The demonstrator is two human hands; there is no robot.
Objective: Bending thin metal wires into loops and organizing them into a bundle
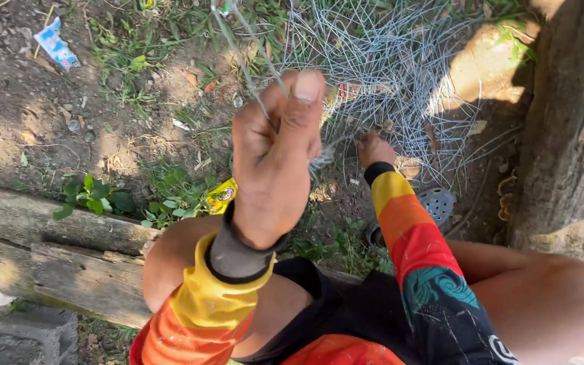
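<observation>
My left hand [275, 159] is raised close to the camera, its fingers closed on a thin grey wire strand [241, 57] that runs up and away to the top edge. My right hand [375, 148] reaches down to the ground and grips the near edge of a tangled grey wire mesh [386, 67] lying on the dirt. Both arms wear orange, yellow and red sleeves. My bare knees show at the bottom, on either side of the arms.
A weathered wooden plank [69, 263] lies at the lower left, with a concrete block [28, 334] below it. A tree trunk [572, 135] rises on the right. A grey sandal [436, 203], a yellow wrapper [221, 196], a blue-white scrap [55, 44] and weeds lie on the dirt.
</observation>
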